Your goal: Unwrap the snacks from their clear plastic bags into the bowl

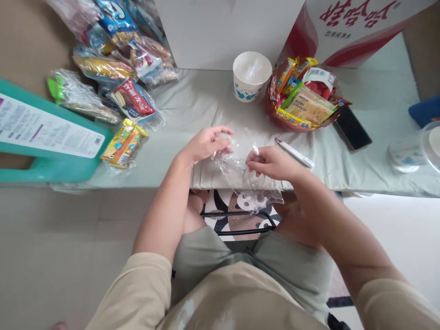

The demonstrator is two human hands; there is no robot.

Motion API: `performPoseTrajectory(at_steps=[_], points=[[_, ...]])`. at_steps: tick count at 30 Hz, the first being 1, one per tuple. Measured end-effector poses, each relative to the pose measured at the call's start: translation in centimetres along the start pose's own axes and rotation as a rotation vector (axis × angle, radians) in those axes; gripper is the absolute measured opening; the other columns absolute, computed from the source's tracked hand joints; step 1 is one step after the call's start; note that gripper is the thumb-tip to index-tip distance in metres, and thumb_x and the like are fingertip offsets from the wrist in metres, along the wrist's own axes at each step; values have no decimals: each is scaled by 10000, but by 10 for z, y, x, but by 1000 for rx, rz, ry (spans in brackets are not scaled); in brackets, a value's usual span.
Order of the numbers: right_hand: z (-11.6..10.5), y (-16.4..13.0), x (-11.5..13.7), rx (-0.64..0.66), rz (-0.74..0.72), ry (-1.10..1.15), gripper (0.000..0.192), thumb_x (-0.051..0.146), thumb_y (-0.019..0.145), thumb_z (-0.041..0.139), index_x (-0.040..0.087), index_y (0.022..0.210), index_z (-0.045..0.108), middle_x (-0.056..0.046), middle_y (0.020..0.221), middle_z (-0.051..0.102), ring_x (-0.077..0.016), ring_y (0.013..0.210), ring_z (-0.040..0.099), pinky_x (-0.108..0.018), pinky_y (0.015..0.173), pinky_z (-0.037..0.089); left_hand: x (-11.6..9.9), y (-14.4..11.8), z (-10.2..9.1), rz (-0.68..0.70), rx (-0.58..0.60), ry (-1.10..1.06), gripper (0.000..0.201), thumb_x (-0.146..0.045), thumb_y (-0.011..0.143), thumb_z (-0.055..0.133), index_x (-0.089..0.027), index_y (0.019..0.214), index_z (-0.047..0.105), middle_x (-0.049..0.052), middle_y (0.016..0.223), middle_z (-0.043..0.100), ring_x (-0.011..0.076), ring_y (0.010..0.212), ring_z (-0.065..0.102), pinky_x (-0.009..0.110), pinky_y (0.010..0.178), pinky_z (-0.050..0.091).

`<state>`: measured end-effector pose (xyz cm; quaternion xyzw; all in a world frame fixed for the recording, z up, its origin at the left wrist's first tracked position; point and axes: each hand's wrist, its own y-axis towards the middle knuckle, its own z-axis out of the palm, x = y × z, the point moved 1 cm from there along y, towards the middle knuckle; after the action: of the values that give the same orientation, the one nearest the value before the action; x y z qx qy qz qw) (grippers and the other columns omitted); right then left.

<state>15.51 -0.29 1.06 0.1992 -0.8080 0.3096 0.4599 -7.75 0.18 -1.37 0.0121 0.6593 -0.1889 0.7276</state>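
A crumpled clear plastic bag (237, 172) stretches between my hands at the table's front edge, its lower end hanging over my lap. My left hand (209, 144) has its fingers bent around the bag's left side. On the other side, my right hand (270, 162) is closed on the bag with curled fingers. Just beyond my right hand lies a slim white, pen-like item (294, 153). A white paper cup (252, 75) with blue leaf prints stands behind the hands, clear plastic inside it. Right of the cup is a reddish bowl (285, 120) heaped with wrapped snacks.
Bagged snacks (137, 98) lie at the back left, with a yellow snack packet (123, 143) near a large green jug (68, 167). White boxes (227, 34) stand behind. A dark phone (353, 128) and a clear lidded container (409, 149) are on the right.
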Motion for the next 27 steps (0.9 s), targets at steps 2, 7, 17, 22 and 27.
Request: performPoseTrajectory(at_steps=[2,7,17,22,27], points=[[3,-7,-5,-130,-17,155,222,396,808,727,182,804,668,-14,673,711,-112,506,630,-228,463,472,2,1,5,34,-61,-150,490,-522,832,739,-167,1164,679,82,893,776,228,878,762,334,808,598],[8,-8,-25,-587,-9,308,209,385,802,715,187,810,648,4,660,672,-100,482,578,-232,460,457,20,1,45,-120,196,-240,593,-552,780,779,-149,1197,654,176,1201,742,298,1075,742,466,976,578],[2,-11,-49,-566,-74,347,151,266,827,648,217,963,690,-22,848,714,-123,573,625,-268,519,504,19,10,47,23,65,69,317,-225,890,637,-188,1205,640,30,858,767,143,743,758,242,679,596],[4,-7,-56,-657,-149,451,175,252,851,603,268,1007,680,-21,1206,705,-82,569,597,-271,521,499,20,9,40,41,59,113,243,-236,895,627,-206,1136,649,-14,675,709,130,551,690,225,529,527],[2,-9,-58,-631,-292,571,183,389,852,667,234,766,623,-21,1272,652,-85,611,593,-298,557,509,20,7,33,100,42,14,161,-319,858,670,-202,959,715,12,756,737,127,587,680,260,573,558]])
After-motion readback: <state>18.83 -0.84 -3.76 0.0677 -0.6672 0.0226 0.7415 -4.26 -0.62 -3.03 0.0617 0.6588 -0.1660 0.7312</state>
